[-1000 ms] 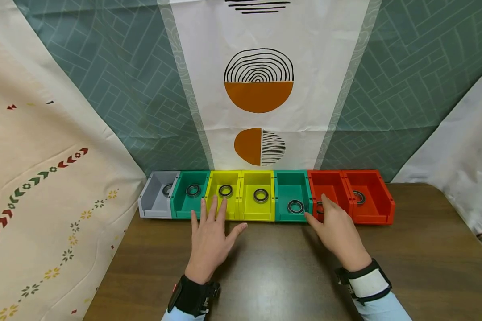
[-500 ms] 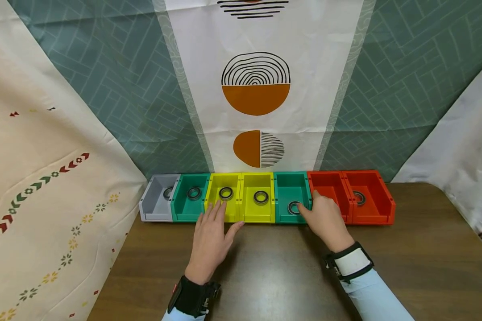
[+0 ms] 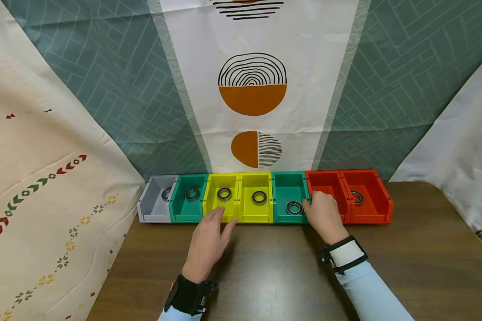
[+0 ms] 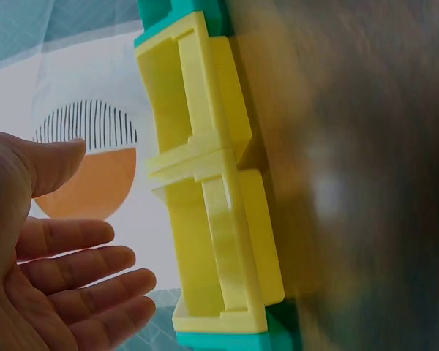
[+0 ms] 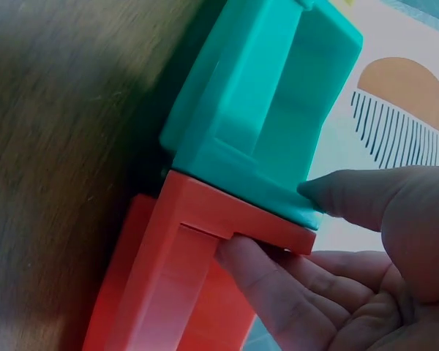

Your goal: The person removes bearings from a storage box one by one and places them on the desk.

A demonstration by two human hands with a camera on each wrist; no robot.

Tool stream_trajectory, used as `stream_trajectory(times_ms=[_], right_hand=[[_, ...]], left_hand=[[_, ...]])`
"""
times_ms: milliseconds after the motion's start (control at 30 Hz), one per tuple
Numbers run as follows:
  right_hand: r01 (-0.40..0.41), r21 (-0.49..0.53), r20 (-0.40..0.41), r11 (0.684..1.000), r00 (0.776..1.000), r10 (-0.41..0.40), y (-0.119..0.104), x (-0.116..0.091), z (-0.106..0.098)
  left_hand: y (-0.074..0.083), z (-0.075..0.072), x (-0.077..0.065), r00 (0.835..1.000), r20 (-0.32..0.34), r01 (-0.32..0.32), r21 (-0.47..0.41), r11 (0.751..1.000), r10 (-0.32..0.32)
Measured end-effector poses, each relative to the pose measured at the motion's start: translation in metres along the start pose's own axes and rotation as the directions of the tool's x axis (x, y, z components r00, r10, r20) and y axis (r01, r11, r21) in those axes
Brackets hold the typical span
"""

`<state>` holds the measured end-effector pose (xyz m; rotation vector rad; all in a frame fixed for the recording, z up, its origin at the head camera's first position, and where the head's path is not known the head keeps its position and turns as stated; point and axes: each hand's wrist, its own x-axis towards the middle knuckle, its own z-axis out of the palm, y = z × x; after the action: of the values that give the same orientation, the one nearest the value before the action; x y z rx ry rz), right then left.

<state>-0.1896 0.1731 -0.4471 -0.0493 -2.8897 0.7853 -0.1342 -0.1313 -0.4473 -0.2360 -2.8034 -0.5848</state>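
lower half: left hand [image 3: 206, 243], grip relaxed; right hand [image 3: 325, 217] pinches bin walls [image 5: 249, 218]; seven bins [image 3: 290, 185], six rings [image 3: 253, 198] visible.

The right hand [image 3: 324, 216] has slid left and now pinches the adjoining walls [image 5: 238, 205] of a green bin [image 3: 289, 186] and a red bin [image 3: 325, 182]; the overlapped ring [image 3: 288, 207] shows whole again. The left hand [image 3: 205, 244] has drawn back, fingers closer together.

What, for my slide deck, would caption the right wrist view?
A right hand straddles the adjoining walls of a green bin and a red bin.
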Motion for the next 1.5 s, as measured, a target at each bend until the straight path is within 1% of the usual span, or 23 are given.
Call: stream_trajectory(times_ms=[67,167,333,433,567,700,767,867,967,1033,1167,1333,1500], right_hand=[[0.001,-0.002,-0.004,1.000,1.000,-0.001,0.000,0.002,0.002],[0.000,0.002,0.002,1.000,1.000,0.000,0.000,0.004,0.004],[-0.001,-0.011,0.014,1.000,1.000,0.001,-0.002,0.007,0.003],[-0.015,-0.026,0.030,1.000,0.999,0.015,-0.003,0.008,0.002],[-0.035,-0.051,0.040,0.998,0.998,0.037,-0.003,0.007,-0.001],[-0.051,-0.056,0.051,0.997,0.997,0.054,-0.002,0.008,-0.004],[-0.059,-0.046,0.067,0.997,0.996,0.062,-0.001,0.008,-0.006],[-0.074,-0.026,0.097,0.997,0.992,0.077,0.000,0.009,-0.007],[-0.081,-0.016,0.118,0.997,0.990,0.083,0.000,0.010,-0.008],[-0.084,-0.006,0.125,0.996,0.988,0.084,0.000,0.010,-0.007],[-0.097,0.011,0.134,0.995,0.986,0.094,0.000,0.011,-0.006],[-0.111,-0.002,0.140,0.994,0.984,0.111,-0.001,0.012,-0.005],[-0.107,-0.016,0.130,0.994,0.986,0.108,-0.002,0.011,-0.004]], left_hand=[[-0.005,-0.003,0.002,1.000,-0.025,-0.013,0.021,1.000,0.014],[-0.016,-0.008,0.006,0.998,-0.064,-0.017,0.049,0.999,0.020],[-0.039,-0.020,0.015,0.993,-0.122,0.010,0.057,0.998,-0.003],[-0.055,-0.029,0.021,0.984,-0.174,0.030,0.045,0.999,-0.022],[-0.079,-0.039,0.031,0.969,-0.245,0.038,0.025,0.999,-0.030],[-0.102,-0.046,0.043,0.956,-0.291,0.050,0.018,0.999,-0.042],[-0.114,-0.049,0.048,0.952,-0.300,0.064,0.018,0.998,-0.056],[-0.132,-0.050,0.055,0.956,-0.280,0.091,0.023,0.996,-0.081],[-0.148,-0.048,0.060,0.966,-0.236,0.121,0.039,0.992,-0.108],[-0.158,-0.046,0.062,0.972,-0.208,0.125,0.063,0.990,-0.110],[-0.175,-0.039,0.063,0.983,-0.158,0.114,0.114,0.987,-0.096],[-0.190,-0.031,0.063,0.992,-0.065,0.115,0.139,0.984,-0.107],[-0.200,-0.026,0.067,0.993,0.032,0.106,0.118,0.987,-0.110]])
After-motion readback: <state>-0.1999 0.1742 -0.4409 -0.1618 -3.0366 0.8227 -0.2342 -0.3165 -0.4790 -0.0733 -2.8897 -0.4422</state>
